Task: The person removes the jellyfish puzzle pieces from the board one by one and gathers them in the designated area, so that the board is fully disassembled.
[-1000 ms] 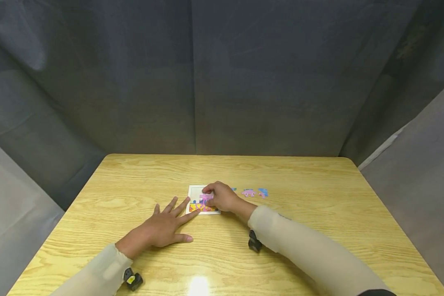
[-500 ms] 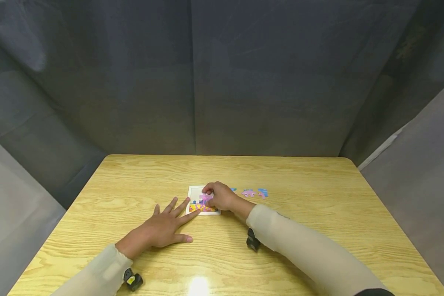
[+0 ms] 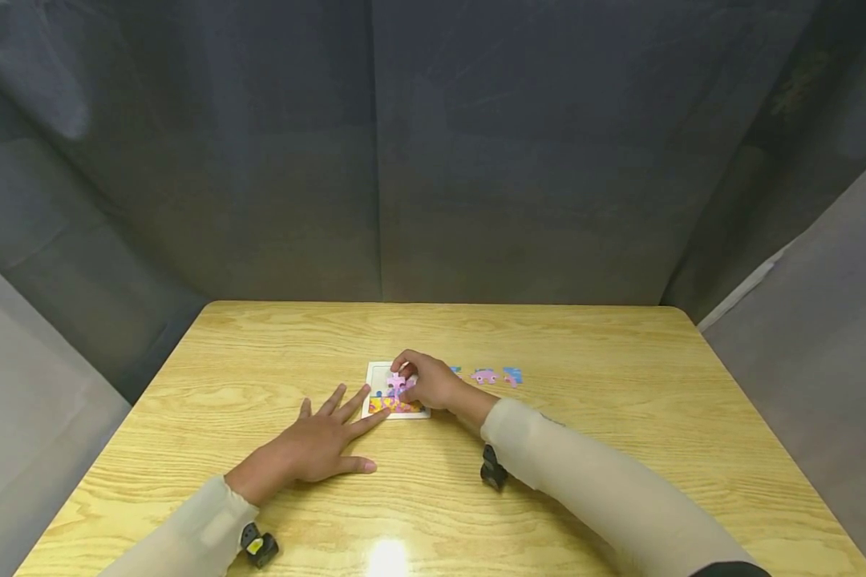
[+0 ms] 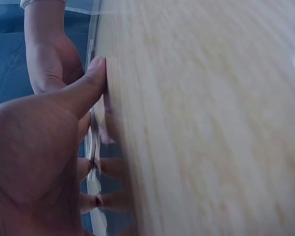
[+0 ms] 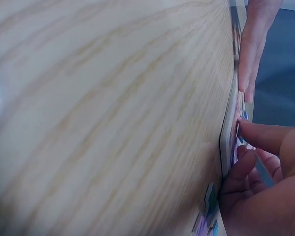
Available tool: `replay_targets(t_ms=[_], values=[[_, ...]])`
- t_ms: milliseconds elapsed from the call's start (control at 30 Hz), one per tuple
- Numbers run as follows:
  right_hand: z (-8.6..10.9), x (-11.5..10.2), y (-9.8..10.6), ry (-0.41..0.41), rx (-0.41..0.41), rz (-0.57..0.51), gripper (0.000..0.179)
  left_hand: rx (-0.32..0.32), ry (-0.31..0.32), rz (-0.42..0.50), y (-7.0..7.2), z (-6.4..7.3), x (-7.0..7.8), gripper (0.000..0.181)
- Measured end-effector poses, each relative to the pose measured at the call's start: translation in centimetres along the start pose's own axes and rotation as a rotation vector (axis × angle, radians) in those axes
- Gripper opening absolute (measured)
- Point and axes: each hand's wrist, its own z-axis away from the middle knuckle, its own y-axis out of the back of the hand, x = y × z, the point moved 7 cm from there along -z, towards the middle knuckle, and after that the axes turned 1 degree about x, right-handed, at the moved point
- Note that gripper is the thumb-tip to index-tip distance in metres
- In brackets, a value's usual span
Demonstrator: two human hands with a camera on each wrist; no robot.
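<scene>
Puzzle piece (image 3: 396, 381), pink, pinched by my right hand (image 3: 433, 383) over the white frame (image 3: 413, 416), has shifted slightly left; I judge its fit unsettled. My left hand (image 3: 319, 446), fingers spread, touches the frame.

Two hands (image 3: 321, 447) (image 3: 435, 382), one tabletop (image 3: 606, 361), one puzzle frame (image 3: 370, 373), two wrist cameras (image 3: 262, 548) (image 3: 493, 470), at least three puzzle pieces (image 3: 486, 376) outside the frame.

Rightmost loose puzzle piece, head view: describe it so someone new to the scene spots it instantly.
On the wooden table, find the white puzzle frame, partly covered by the right hand. Go right past that hand to the last loose piece. It is mostly blue with pink toward its lower left, whereas the neighbouring piece is mostly pink with two eye-like spots.
</scene>
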Motion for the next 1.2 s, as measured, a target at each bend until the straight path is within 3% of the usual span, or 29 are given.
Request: replay_targets(t_ms=[500,1200], values=[[0.0,0.3,0.3,-0.009,0.061,-0.055,0.023,0.004,-0.003,0.005,0.1,0.0,0.1,0.082],[0.5,0.3,1.7,-0.029,0.092,-0.117,0.02,0.001,0.001,0.016,-0.1,0.0,-0.1,0.082]])
